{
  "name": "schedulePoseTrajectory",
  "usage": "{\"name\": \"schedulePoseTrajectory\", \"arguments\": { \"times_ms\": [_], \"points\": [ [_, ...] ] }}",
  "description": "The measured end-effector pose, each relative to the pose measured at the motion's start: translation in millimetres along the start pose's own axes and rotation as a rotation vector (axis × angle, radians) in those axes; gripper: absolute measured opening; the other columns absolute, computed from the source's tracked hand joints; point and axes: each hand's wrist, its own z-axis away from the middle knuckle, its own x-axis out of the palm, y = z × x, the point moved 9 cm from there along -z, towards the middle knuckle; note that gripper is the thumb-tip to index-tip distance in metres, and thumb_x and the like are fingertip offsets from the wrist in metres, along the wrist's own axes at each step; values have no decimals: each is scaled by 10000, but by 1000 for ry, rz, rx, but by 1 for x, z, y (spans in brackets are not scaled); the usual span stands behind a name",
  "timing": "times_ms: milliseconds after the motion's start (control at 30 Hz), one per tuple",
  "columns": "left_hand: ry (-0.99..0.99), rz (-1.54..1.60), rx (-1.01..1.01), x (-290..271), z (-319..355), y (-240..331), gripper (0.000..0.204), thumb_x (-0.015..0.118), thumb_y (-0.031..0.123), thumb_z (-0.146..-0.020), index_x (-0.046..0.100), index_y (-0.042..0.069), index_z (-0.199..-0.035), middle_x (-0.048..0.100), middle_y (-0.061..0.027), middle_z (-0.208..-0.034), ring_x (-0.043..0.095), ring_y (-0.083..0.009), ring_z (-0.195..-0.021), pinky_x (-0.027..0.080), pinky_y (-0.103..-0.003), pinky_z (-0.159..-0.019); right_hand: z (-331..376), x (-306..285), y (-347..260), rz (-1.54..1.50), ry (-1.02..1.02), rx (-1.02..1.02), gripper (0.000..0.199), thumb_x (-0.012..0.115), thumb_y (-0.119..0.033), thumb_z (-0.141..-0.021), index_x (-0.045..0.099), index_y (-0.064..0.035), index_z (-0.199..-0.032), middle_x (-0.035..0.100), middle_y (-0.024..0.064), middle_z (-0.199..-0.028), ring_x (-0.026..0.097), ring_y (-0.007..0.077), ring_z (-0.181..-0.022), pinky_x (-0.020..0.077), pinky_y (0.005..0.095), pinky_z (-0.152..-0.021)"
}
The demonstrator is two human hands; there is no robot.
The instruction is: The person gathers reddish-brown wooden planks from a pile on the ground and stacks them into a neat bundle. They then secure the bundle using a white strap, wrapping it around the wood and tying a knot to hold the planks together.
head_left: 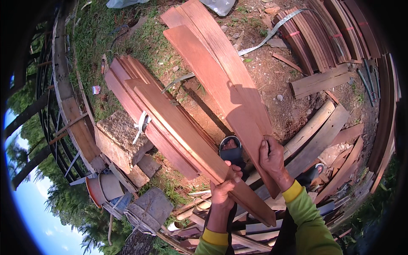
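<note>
My right hand (273, 158) is closed on the edge of a wide reddish-brown board (212, 70), fingers and thumb near its lower end. The board slants up and away to the left, and another board (197, 19) shows along its far edge. My left hand (222, 191) is wrapped round a narrower wooden plank (182, 131), which runs from the upper left down past my knees. Beside and beneath that plank lies a stack of similar planks (125, 80) with a white strap (141, 123) knotted around it. The finger undersides on both boards are hidden.
A rough stone block (112, 138) stands at left, near a bucket (108, 187) and a grey container (155, 206). Strapped board bundles (314, 42) lie at upper right. Loose timber and a pole (312, 123) surround my sandalled foot (231, 146).
</note>
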Motion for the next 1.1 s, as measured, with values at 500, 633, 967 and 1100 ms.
{"name": "schedulePoseTrajectory", "arguments": {
  "times_ms": [500, 633, 967, 1100],
  "points": [
    [-14, 18, -128, 6, 6, -13, 573, 663, -26, -632, 494, 53, -1174, 601, -119, -993, 591, -230, -911, 490, -366, -831, -179, 66, 33, 312, 155, 176, 374, 540, -348, -902, 534, -24, -1089, 640, 277, -938, 622, 449, -899, 486, 491, -786],
    [17, -35, -173, 12, 8, -21, 585, 678, -14, -620, 498, 60, -1172, 604, -109, -988, 586, -225, -908, 477, -367, -827, -174, 67, 30, 324, 147, 116, 382, 538, -349, -906, 524, -36, -1126, 647, 245, -983, 624, 436, -918, 490, 477, -793],
    [-2, -45, -167, 18, 6, -24, 554, 693, -1, -664, 501, 50, -1180, 611, -117, -975, 595, -230, -895, 493, -358, -807, -151, 22, 1, 601, 593, -290, 320, 553, -241, -922, 512, 3, -1124, 614, 231, -952, 605, 413, -793, 478, 490, -726],
    [35, -43, -112, 14, 1, -16, 520, 715, 52, -721, 492, 25, -1190, 609, -142, -995, 604, -236, -908, 505, -362, -827, -64, 32, -1, -170, -81, 60, 348, 563, -192, -925, 490, 44, -1170, 581, 219, -984, 624, 313, -835, 489, 381, -735]
  ]
}}
